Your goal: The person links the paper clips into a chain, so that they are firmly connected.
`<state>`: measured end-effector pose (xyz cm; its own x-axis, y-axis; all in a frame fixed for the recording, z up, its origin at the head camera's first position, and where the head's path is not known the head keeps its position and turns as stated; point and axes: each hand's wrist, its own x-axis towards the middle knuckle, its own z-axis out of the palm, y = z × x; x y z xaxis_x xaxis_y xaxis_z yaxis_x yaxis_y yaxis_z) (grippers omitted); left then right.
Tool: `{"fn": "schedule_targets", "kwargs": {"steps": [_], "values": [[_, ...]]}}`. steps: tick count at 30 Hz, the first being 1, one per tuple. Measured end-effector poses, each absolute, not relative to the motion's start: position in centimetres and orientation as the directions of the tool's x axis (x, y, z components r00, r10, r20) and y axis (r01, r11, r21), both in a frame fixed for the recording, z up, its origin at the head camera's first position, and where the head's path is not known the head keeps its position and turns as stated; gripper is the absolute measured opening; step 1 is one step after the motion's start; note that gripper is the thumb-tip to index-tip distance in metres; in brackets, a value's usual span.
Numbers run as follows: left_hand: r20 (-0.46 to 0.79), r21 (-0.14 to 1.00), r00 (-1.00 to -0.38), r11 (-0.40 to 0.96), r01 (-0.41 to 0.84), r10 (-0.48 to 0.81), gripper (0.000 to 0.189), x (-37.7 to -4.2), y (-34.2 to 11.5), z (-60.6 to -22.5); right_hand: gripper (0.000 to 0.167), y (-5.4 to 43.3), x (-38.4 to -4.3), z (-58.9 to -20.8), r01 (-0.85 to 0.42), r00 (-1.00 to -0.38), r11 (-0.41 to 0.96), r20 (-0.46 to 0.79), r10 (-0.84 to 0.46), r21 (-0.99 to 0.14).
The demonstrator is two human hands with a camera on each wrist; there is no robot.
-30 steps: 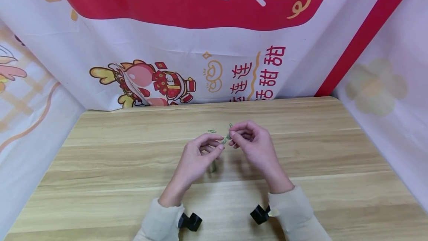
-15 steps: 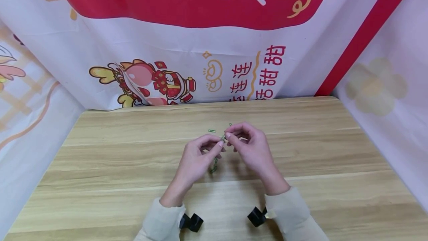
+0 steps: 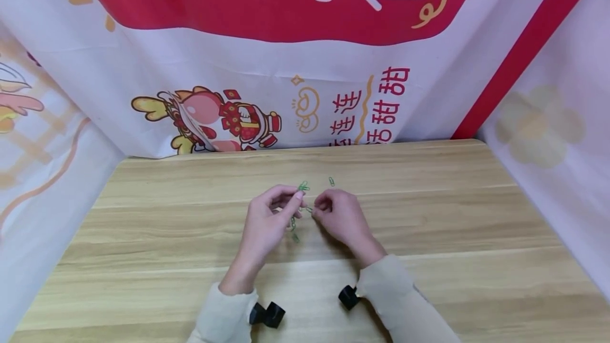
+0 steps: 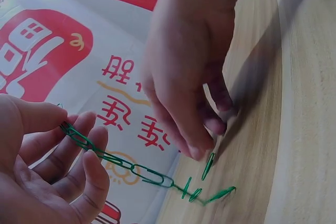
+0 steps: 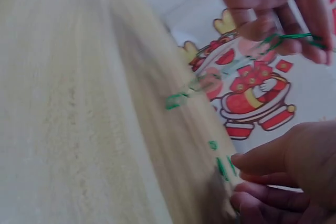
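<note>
My left hand [image 3: 270,218] pinches the upper end of a chain of green paper clips [image 4: 116,160] between thumb and index finger. The linked clips hang down, and the lowest ones come close over the table. To its right, my right hand [image 3: 344,217] is lowered near the wood with bent fingers. Its fingertips are right at a green paper clip [image 4: 208,166]; whether they pinch it, I cannot tell. Another loose paper clip [image 3: 331,181] lies just beyond the right hand. In the right wrist view, small green clips [image 5: 221,169] show beside the right thumb.
The wood-grain table [image 3: 452,210] spreads around both hands. A printed white and red cloth [image 3: 267,57] rises behind its back edge, with more cloth on both sides. Each sleeve cuff carries a small black camera block [image 3: 274,315].
The hands were together at a clip and have parted. My left hand has shifted left with the chain, while my right hand has come down to a clip near the table.
</note>
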<state>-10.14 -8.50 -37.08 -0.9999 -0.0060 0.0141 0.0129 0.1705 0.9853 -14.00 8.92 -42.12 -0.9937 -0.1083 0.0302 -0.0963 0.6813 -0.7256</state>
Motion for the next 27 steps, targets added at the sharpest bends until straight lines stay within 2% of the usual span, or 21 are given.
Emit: {"fn": "schedule_targets", "kwargs": {"steps": [6, 14, 19, 27], "values": [[-0.002, 0.99, -1.0, 0.144, -0.005, -0.017, 0.013, -10.2, -8.5, -37.1, 0.007, 8.1, -14.3, -42.0, -0.121, -0.991, 0.772, 0.038, -0.125, -0.624], [-0.015, 0.991, -1.0, 0.131, -0.017, -0.017, 0.013, -10.2, -8.5, -37.2, 0.006, 7.7, -14.5, -41.8, -0.085, -0.989, 0.798, -0.048, -0.141, -0.597], [-0.026, 0.992, -1.0, 0.123, -0.027, -0.008, 0.014, -10.0, -8.3, -37.1, 0.006, 8.5, -14.0, -41.8, -0.076, -0.988, 0.719, -0.043, -0.146, -0.691], [-0.041, 0.992, -0.999, 0.119, -0.039, 0.017, 0.014, -9.8, -8.0, -36.8, 0.005, 10.5, -12.5, -40.3, 0.015, -0.993, 0.433, -0.066, -0.102, -0.901]]}}
